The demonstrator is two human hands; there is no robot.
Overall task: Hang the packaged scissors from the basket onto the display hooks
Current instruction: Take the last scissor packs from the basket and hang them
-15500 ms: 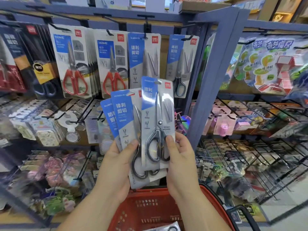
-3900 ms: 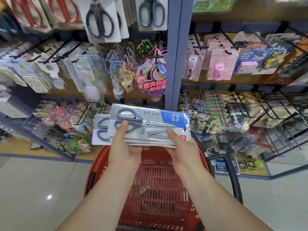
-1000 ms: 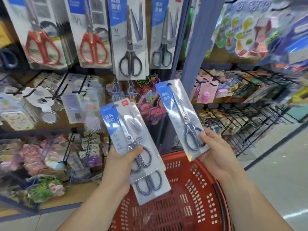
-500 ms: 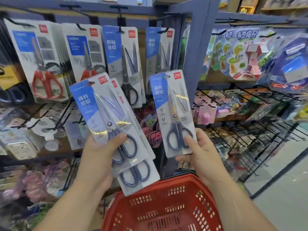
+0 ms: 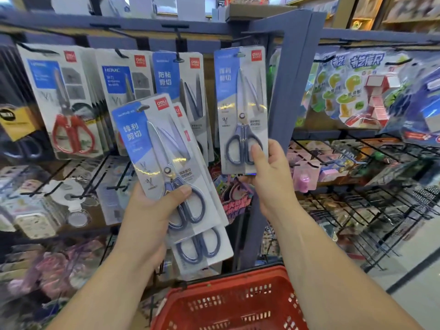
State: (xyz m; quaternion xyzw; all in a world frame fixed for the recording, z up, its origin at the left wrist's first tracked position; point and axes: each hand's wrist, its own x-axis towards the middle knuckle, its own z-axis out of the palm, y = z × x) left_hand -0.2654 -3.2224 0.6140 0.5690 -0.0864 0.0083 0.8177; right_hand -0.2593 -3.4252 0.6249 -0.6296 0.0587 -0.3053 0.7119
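Two grips shut: right hand [image 5: 269, 177] one pack [image 5: 240, 110], left hand [image 5: 152, 210] stack [image 5: 166, 163].

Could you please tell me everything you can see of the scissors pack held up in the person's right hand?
The single scissors pack is a tall white card under glossy clear plastic, with a blue band at the left and a red logo at the top right. Inside, grey-handled scissors point blades up. It is held upright by the right hand, thumb over a handle loop, fingers behind the lower edge. Its top hang slot is near the top rail; whether it is on a hook is unclear.
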